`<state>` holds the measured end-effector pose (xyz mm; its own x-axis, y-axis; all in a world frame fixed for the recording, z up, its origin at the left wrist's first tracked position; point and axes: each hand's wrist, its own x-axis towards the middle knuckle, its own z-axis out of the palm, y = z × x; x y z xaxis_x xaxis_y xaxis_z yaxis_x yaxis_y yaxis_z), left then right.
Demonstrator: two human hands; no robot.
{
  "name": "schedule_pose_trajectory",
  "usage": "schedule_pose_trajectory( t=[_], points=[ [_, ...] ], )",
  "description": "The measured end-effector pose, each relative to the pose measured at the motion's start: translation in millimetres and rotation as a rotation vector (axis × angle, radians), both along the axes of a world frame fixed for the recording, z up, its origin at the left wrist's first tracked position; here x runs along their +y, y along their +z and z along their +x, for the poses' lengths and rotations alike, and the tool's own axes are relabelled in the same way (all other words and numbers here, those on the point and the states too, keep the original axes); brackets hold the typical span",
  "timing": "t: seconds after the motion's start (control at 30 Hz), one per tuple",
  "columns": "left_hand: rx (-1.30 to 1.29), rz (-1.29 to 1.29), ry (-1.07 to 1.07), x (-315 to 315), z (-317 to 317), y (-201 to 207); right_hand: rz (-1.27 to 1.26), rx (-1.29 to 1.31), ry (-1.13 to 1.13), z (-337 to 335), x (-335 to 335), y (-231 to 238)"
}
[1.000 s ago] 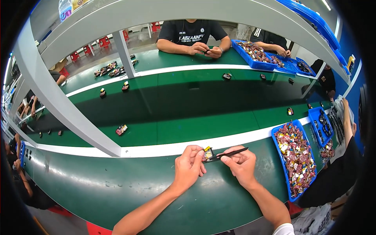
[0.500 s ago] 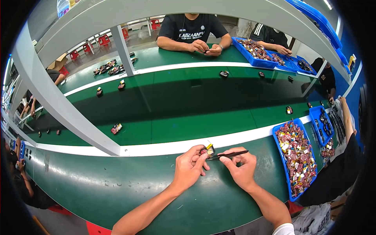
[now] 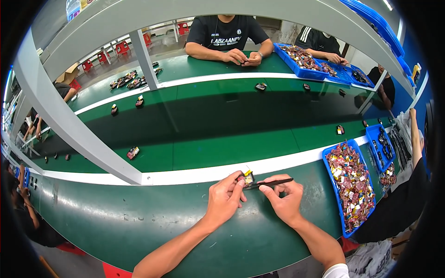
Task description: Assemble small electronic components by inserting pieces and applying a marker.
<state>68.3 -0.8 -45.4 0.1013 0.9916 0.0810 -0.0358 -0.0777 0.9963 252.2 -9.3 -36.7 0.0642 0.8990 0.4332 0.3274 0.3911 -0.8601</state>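
Note:
My left hand (image 3: 224,198) pinches a small black-framed electronic part (image 3: 248,178) with a reddish board and a yellow piece on it. Held like a pen, a pair of black tweezers (image 3: 276,182) lies in my right hand (image 3: 288,199). Its tip meets the lower edge of the part; what exactly it touches is too small to tell. Both hands are above the green worktop (image 3: 185,231), close to its white border strip. To the right of my right hand stands a blue tray (image 3: 330,169) heaped with small reddish boards carrying yellow and white bits.
Beyond the white strip, a green conveyor belt (image 3: 222,150) carries scattered black parts, one (image 3: 133,153) at left. Grey frame posts (image 3: 79,120) cross the view. A smaller blue tray (image 3: 374,160) holds black pieces at right. Co-workers sit opposite and on both sides.
The parts on the belt have shifted slightly left. My hands, the part and the tweezers have hardly moved. At right, a co-worker's raised arm has shifted.

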Motion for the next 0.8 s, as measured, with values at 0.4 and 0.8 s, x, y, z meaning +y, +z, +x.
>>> schedule_pose_trajectory(
  t=[0.4, 0.8],
  points=[
    [0.016, 0.042, -0.032, -2, 0, 0, -0.229, 0.256, 0.115, 5, 2, 1],
    [0.003, 0.06, -0.034, -2, 1, 0, -0.377, 0.416, 0.123, 1, 1, 13]
  ],
)
